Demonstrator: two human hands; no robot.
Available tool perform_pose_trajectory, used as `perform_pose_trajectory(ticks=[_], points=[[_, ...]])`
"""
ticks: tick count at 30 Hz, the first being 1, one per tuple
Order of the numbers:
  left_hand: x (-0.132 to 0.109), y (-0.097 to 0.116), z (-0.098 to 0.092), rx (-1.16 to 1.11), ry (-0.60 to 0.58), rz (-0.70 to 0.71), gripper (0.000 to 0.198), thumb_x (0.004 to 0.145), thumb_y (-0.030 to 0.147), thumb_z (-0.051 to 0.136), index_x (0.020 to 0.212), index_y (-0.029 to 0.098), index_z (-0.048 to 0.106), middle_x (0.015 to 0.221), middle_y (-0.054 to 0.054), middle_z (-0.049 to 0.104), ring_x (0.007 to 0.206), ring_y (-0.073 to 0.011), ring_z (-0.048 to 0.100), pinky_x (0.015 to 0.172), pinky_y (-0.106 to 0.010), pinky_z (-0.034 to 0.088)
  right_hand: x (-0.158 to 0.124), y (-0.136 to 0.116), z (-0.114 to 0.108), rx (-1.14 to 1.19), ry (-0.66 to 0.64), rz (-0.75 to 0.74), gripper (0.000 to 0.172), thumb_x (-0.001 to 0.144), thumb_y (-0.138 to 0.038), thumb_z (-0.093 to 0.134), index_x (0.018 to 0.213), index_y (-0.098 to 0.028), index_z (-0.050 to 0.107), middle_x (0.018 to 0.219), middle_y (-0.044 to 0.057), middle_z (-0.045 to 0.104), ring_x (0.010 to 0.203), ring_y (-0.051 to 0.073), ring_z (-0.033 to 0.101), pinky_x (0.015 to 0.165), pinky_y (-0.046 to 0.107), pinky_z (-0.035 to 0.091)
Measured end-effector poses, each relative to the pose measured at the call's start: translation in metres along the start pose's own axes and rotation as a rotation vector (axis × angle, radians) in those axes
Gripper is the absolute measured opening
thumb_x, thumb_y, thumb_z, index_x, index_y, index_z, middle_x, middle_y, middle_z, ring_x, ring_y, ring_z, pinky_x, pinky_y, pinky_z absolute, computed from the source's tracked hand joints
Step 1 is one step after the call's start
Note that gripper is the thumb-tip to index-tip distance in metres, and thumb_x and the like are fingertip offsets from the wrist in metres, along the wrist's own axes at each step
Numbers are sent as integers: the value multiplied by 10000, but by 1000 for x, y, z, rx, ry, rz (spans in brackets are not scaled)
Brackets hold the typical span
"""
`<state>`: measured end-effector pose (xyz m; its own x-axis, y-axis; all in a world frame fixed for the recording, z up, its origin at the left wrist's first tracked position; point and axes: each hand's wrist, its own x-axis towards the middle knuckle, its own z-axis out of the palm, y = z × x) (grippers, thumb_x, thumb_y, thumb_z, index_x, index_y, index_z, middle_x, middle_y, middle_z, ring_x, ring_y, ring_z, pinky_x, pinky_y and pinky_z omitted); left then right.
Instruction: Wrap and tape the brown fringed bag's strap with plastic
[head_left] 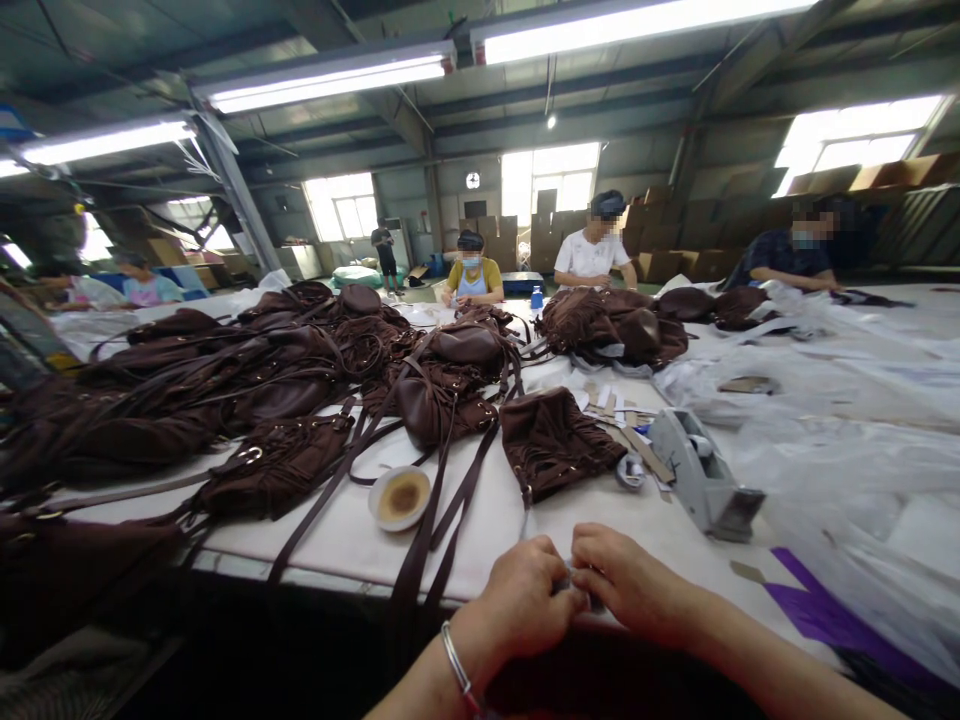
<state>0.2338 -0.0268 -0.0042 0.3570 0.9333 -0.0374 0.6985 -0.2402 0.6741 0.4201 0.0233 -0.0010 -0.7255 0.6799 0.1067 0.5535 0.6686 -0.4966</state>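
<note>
My left hand (521, 600) and my right hand (626, 580) meet at the near edge of the white table (352, 540), fingers curled and pinched together on a small item I cannot make out. A silver bangle (457, 665) sits on my left wrist. Just beyond my hands lies a brown fringed bag (555, 440) with a thin strap running down toward my fingers. A grey tape dispenser (701, 480) stands to the right of the bag.
A big heap of brown fringed bags (225, 390) with long straps covers the left of the table. A small round dish (400, 497) holds brownish paste. Clear plastic bags (847, 420) pile on the right. Three people (596, 250) work at the far side.
</note>
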Motion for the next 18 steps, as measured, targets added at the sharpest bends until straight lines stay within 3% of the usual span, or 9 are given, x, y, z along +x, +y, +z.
perform_pose_trajectory(ticks=[5,8,11,16,18], points=[[7,-12,3,-62,-57,61,203,844,365,605,886,194,706,954,-53,649,847,-184,591,795,-280,464,-6,10,25,-274,260,-244,181,832,-46,561,710,-175,592,766,54,586,742,204,504,704,336,374],[15,-13,5,-93,-50,39,174,819,319,621,731,175,666,830,-35,626,776,-163,561,754,-268,450,-8,5,22,-360,364,-326,169,865,-85,566,736,-188,597,758,52,577,722,215,463,696,359,344],[19,-9,6,-130,22,-3,209,813,327,634,678,169,655,804,-29,620,758,-155,535,735,-261,434,-13,-3,12,-381,385,-355,221,947,-147,500,765,-194,616,767,56,586,727,216,472,690,362,351],[20,-2,5,-300,70,-146,261,785,403,652,687,163,668,664,2,568,725,-159,506,654,-249,398,-27,0,12,-451,475,-384,290,989,-140,420,1170,-124,645,1102,128,676,1024,251,578,912,402,422],[20,-1,4,-434,46,-208,286,759,442,667,712,160,657,640,23,528,639,-131,468,582,-246,360,-30,6,16,-492,527,-401,329,986,-112,407,1227,-113,631,1164,141,679,1111,265,576,963,419,411]])
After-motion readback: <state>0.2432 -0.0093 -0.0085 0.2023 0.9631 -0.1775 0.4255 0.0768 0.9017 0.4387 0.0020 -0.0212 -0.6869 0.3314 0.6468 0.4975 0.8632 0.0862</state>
